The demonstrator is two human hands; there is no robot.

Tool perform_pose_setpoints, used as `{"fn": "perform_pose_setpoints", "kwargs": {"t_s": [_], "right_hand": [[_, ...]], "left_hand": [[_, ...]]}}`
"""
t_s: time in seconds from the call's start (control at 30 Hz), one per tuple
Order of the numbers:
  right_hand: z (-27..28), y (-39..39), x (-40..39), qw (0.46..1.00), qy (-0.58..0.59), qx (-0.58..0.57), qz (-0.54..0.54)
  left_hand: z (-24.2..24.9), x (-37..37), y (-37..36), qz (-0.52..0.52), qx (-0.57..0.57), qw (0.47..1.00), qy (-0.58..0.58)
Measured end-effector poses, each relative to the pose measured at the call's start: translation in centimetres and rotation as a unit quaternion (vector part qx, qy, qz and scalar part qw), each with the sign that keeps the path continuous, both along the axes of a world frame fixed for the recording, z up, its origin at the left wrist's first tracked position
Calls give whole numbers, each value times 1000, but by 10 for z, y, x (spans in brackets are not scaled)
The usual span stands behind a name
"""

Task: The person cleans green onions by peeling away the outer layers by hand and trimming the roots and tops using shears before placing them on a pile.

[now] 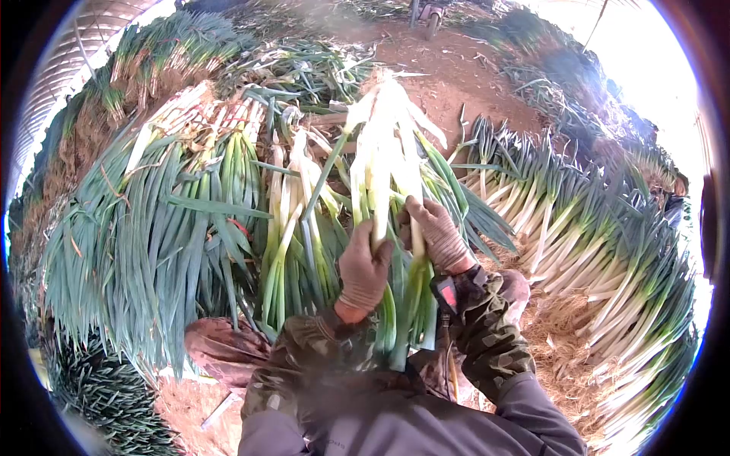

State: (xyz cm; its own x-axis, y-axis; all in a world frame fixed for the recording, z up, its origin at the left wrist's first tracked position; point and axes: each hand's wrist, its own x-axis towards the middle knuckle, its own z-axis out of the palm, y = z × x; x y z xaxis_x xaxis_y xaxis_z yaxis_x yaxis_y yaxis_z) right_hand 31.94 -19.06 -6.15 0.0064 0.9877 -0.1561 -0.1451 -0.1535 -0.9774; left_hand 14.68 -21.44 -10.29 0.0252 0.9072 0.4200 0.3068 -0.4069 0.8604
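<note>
Both hands wear light brown gloves and hold leeks with pale stems and green leaves in front of my body. My left hand is wrapped round a thick white leek stem. My right hand grips another leek just beside it, fingers closed on the stalk. The white ends point away from me and look overexposed; the green leaves hang down between my forearms. Left of my left hand lie more loose leeks with light stems.
Tied leek bundles are heaped at the left, with more behind. A long row of leeks curves along the right. Bare soil shows ahead, with a wheel at the top. My knees are on either side.
</note>
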Motion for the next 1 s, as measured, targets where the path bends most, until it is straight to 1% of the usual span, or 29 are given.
{"fn": "perform_pose_setpoints", "kwargs": {"t_s": [0.03,0.07,0.13,0.17,0.2,0.23,0.27,0.3,0.33,0.37,0.4,0.43,0.5,0.53,0.57,0.63,0.67,0.7,0.73,0.77,0.8,0.83,0.87,0.93,0.97,1.0], "right_hand": [[-8,2,-2,999,9,35,11],[-10,2,-9,998,37,41,-12],[-20,6,-6,999,20,36,-11],[-14,2,-6,999,10,37,-16],[-10,1,-4,999,-16,48,-10],[-5,-3,-2,994,-79,68,-16],[-7,-5,1,996,-73,60,0],[-10,-7,4,996,-65,51,17],[-10,-9,3,996,-70,53,23],[-6,-12,2,995,-76,56,32],[-3,-14,0,994,-83,60,41],[-2,-15,-1,994,-80,55,51],[-4,-15,-5,991,-81,90,48],[-5,-15,-6,991,-79,97,57],[-5,-17,-6,991,-78,94,58],[7,-21,-5,995,-66,51,60],[-1,-20,-2,993,-82,77,40],[-2,-26,0,994,-79,66,30],[8,-31,0,994,-75,67,35],[16,-36,0,995,-69,66,39],[-6,-39,10,986,-126,95,55],[-21,-42,17,991,-78,88,65],[-10,-43,21,995,-46,59,69],[1,-43,29,997,7,12,74],[-2,-39,32,996,9,19,81],[-3,-37,32,995,19,24,91]], "left_hand": [[-1,4,-7,-3,25,1000,-3],[-5,5,-8,-32,16,998,43],[-11,2,-10,-100,41,993,54],[-6,-1,-11,-134,53,988,59],[3,-12,1,-167,29,976,137],[5,-21,23,-194,16,972,134],[17,-27,45,-138,-43,971,192],[23,-25,72,-47,74,986,139],[56,-28,92,-49,96,982,157],[59,-23,125,-44,111,982,150],[93,-16,128,-57,90,978,179],[88,-9,151,-113,55,982,138],[82,11,181,-162,27,986,10],[48,24,214,-173,-8,983,-62],[53,26,218,-153,-1,988,-21],[81,28,218,-110,13,992,60],[108,22,231,-55,-115,988,91],[69,5,319,-65,-74,993,-59],[40,-10,395,-86,-21,976,-200],[100,-30,374,-13,-56,978,-199],[143,-59,360,56,-76,977,-192],[182,-80,346,100,-83,972,-197],[195,-103,349,118,-87,972,-182],[223,-110,327,112,-115,981,-107],[224,-99,311,101,-120,985,69],[199,-90,317,-16,-73,990,118]]}}
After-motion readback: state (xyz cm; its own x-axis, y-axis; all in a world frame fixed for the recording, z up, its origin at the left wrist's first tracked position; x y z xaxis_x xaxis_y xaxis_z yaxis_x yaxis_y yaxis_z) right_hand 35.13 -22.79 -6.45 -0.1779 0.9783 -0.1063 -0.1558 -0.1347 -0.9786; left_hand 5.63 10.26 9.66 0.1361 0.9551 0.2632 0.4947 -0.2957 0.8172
